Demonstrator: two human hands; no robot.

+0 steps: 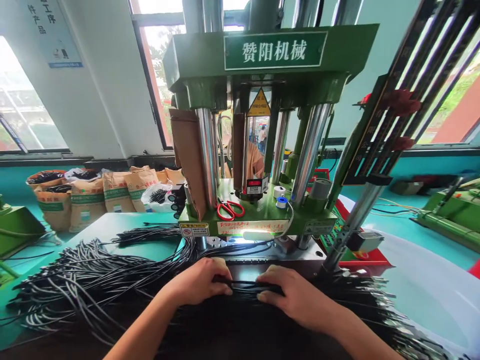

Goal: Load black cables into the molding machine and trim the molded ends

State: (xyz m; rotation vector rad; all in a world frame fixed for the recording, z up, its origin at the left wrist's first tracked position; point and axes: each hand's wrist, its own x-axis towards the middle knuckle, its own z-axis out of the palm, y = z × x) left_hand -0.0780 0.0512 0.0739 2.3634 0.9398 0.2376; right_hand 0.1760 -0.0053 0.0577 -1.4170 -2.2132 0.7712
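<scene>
Several thin black cables (244,286) run between my two hands, low in front of the green press (262,220). My left hand (204,281) pinches them at their left part, thumb and fingers closed round them. On the right, my right hand (279,287) grips the same cables between thumb and fingers. A large pile of black cables (86,275) spreads out at the left. More cables with pale ends (367,300) lie at the right. Other cables cross the metal plate (240,250) under the press.
Red scissors (230,211) and a blue-white tape roll (281,202) sit on the press ledge. Metal columns rise around it. A slanted metal post (352,220) and a red tray (375,260) stand right. Paper sacks (88,202) line the back left.
</scene>
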